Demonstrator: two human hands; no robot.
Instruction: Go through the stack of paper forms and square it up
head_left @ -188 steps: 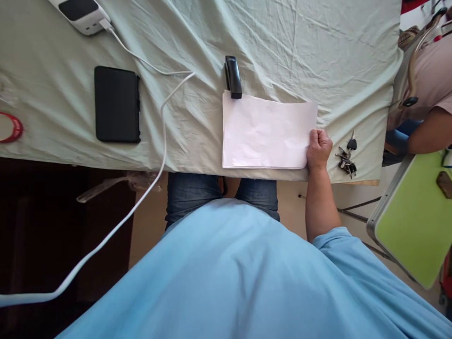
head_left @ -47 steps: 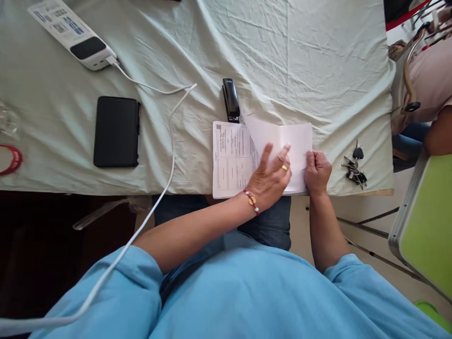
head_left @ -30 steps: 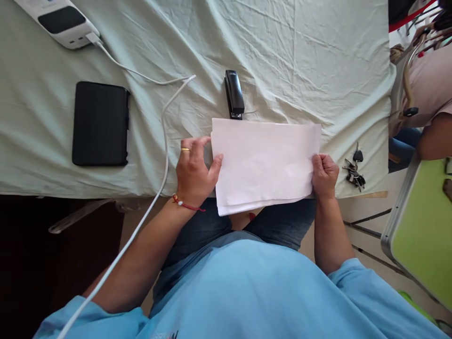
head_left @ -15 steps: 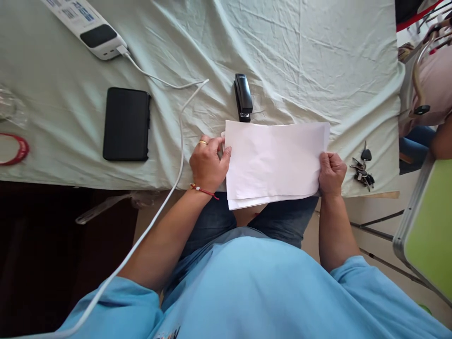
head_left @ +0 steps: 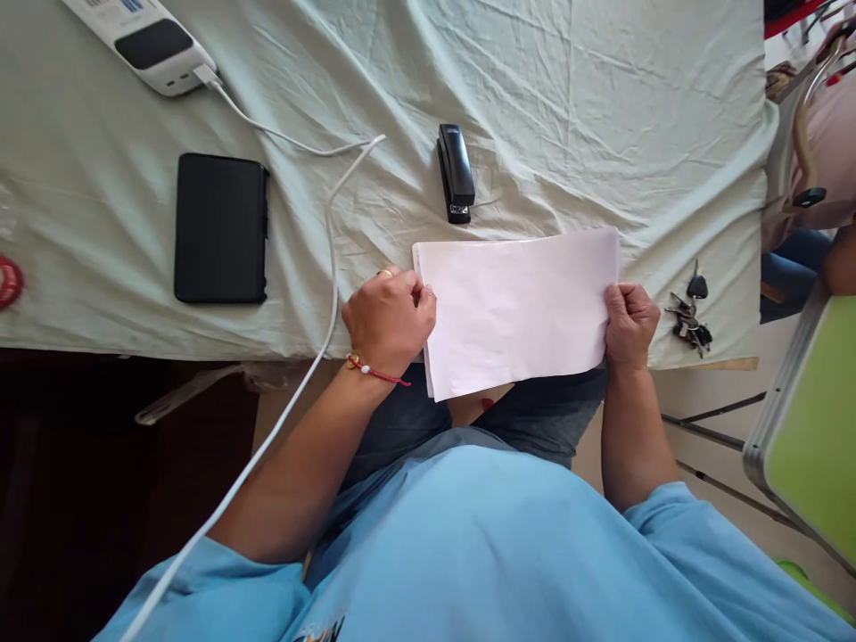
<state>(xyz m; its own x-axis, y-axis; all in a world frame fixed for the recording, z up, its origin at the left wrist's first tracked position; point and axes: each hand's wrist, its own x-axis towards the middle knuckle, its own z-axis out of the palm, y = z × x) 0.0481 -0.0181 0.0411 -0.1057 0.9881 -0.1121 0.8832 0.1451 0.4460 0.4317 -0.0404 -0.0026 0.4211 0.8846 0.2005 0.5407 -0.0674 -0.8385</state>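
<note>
A few white sheets of paper (head_left: 518, 312) are stretched between my hands at the table's front edge, their lower part over my lap. My left hand (head_left: 391, 316), with a ring and a red bracelet, is closed on the left edge, thumb on top. On the right edge my right hand (head_left: 629, 323) grips the sheets, thumb above and fingers curled beneath. Just beyond the paper lies a black stapler (head_left: 456, 174), not touched by either hand. The sheets' left edges sit slightly apart from one another.
A black flat case (head_left: 222, 229) and a white power bank (head_left: 153, 49) lie to the left; its white cable (head_left: 333, 259) runs past my left arm. Keys (head_left: 692, 312) rest at right. Beyond stand a green-topped table (head_left: 816, 428) and a seated person (head_left: 833, 160). A red roll (head_left: 8, 283) is at far left.
My left hand's fingers have curled closed around the left edge of the sheets, where they were looser. The paper's left side has shifted a little left. My right hand keeps its hold.
</note>
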